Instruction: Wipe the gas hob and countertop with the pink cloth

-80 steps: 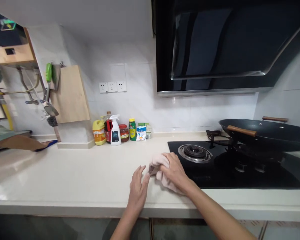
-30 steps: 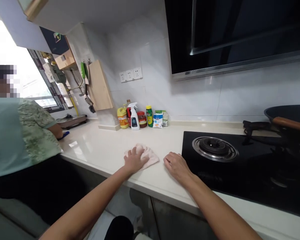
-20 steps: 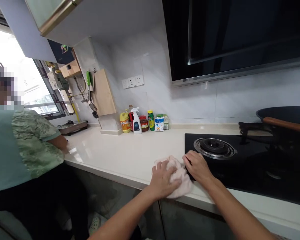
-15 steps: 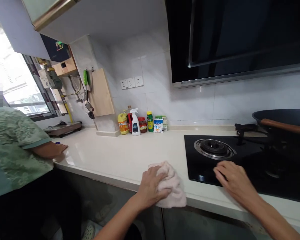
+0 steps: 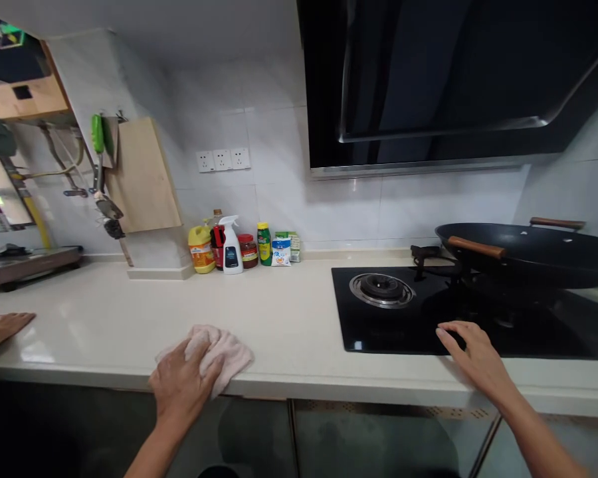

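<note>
A crumpled pale pink cloth (image 5: 224, 352) lies on the white countertop (image 5: 279, 318) near its front edge, and one corner hangs a little over it. My left hand (image 5: 184, 378) presses down on this cloth, its fingers curled into the folds. Over the front edge of the black gas stove (image 5: 389, 332) hovers my right hand (image 5: 471, 345). It holds nothing; the fingers are loosely bent, with a gap between thumb and forefinger. A large wok (image 5: 523, 245) with wooden handles sits at the stove's right side, behind that hand.
Along the wall stand a yellow jug (image 5: 202, 251), a white spray bottle (image 5: 232, 247), a red-lidded jar (image 5: 248, 252), a green bottle (image 5: 264, 244) and a small packet (image 5: 281, 252). A cutting board (image 5: 142, 179) hangs left. Another person's hand (image 5: 10, 326) rests on the counter. A range hood (image 5: 428, 86) hangs above.
My left hand has slid the cloth leftward along the counter, away from the stove. My right hand stays over the stove's front edge, thumb and forefinger farther apart. The view has turned right.
</note>
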Available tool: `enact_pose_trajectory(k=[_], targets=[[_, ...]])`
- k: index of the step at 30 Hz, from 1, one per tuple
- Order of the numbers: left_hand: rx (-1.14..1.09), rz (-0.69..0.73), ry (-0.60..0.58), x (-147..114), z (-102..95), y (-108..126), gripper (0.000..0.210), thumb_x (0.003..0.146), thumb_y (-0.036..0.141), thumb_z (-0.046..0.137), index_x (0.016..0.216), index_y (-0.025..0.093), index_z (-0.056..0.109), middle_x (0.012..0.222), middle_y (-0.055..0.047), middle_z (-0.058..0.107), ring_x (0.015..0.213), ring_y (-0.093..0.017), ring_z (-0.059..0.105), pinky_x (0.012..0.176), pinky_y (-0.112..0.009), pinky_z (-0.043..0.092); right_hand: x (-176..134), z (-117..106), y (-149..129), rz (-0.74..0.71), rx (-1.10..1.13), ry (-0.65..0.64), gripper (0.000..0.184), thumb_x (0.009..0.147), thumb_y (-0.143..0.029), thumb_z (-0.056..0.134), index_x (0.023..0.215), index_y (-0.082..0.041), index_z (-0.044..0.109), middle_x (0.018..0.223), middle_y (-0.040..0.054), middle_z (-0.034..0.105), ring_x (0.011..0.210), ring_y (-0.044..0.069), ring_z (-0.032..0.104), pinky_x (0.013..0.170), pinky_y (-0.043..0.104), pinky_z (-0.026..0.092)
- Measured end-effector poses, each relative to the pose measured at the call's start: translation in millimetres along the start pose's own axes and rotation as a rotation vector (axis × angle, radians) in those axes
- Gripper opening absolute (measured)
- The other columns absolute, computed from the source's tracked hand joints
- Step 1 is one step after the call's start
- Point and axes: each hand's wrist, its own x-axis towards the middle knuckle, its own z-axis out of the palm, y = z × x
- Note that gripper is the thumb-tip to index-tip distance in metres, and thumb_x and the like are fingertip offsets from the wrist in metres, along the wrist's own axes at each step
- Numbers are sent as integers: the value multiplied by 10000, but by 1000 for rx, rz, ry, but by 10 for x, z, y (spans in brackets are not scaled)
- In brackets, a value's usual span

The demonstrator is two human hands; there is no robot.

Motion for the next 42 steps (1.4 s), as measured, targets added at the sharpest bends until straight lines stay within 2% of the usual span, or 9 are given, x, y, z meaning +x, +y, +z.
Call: enact_pose_trajectory(k=[6,13,20,22,24,28,34,39,42], targets=[[-122,256,40,-348,131,1114,443,835,514,635,1196,265,698,1343,-128,578,1231,-380,494,1008,-535,403,26,-44,-21,78,110,54,435,902,-615,469,981,-254,697,1127,87,638,1131,279,557,1014,460,428],[-320,460,-185,-574,57,2489,569,702,620,769,1197,346,705,1403,-127,547,1207,-440,485,992,-619,375,39,-50,-63,70,145,52,423,919,-580,443,956,-244,698,1105,84,643,1160,276,551,1029,448,413],[-455,590,-365,-524,126,3129,752,645,621,799,1330,375,611,1492,-124,460,1312,-477,407,1086,-752,173,-88,-129,-432,87,365,152,396,944,-555,458,1020,-233,676,1142,90,617,1098,245,579,976,399,458],[-543,618,-397,-507,189,3158,919,610,589,827,1439,355,508,1521,-143,432,1343,-491,382,1102,-762,141,-214,-105,-716,-33,396,45,372,983,-514,429,1129,-258,655,1239,82,587,1197,234,535,1053,393,417],[-653,624,-390,-482,261,3090,1097,588,525,845,1540,284,358,1538,-178,407,1379,-477,360,1140,-729,141,-338,-58,-1013,-192,363,-204,391,1007,-487,402,1299,-304,587,1354,69,537,1281,223,476,1109,398,377],[-896,578,-325,-345,405,2664,1113,647,414,801,1573,184,227,1593,-215,293,1462,-406,284,1160,-595,299,-419,36,-1452,-288,143,-489,580,972,-562,455,1516,-382,365,1556,47,365,1385,274,345,1136,480,321],[-1005,382,-356,63,455,2000,475,891,472,578,1314,255,561,1352,-105,589,1266,-282,556,1099,-477,438,-181,252,-1818,-299,-49,-474,608,831,-587,646,1362,-322,517,1471,85,454,1225,330,432,1045,529,317],[-869,209,-210,276,458,1772,406,897,526,528,1186,260,630,1260,-60,651,1197,-275,603,1063,-475,466,128,400,-1802,-330,-58,-519,513,874,-592,582,1307,-321,534,1334,59,550,1152,289,477,990,483,331],[-747,192,-244,297,497,1626,390,887,509,528,1143,246,659,1228,-67,677,1192,-287,605,1051,-481,461,335,347,-1531,-274,-150,-504,463,927,-569,508,1291,-287,560,1295,76,577,1146,288,485,966,465,341]])
